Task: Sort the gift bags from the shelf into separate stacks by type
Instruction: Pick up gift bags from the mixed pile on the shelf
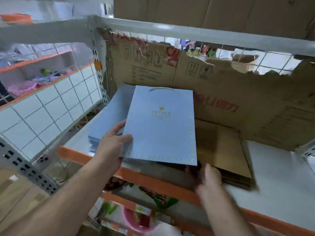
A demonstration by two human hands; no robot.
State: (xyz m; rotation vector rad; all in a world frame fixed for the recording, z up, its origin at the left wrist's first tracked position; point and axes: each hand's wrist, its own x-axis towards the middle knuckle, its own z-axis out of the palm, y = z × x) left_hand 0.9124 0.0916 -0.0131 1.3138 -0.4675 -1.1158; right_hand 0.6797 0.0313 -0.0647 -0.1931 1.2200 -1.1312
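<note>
So the left hand (110,143) has the pale blue "Prince" gift bag (162,130) pinched by its lower left edge, thumb on top. The bag is held flat above the shelf (281,176), partly over the stack of blue bags (109,120) at the left end and partly over the brown kraft bag stack (221,150) in the middle.

The right hand (209,179) is at the front edge by the kraft stack. It's too blurred to say whether it's gripping anything.

My worry is that a one-sided pinch on a floppy flat bag lets the far side droop, so it could land crooked or slide off the blue pile. That right hand could also nudge the kraft bags over the orange front rail (153,183), since they already sit close to it.
</note>
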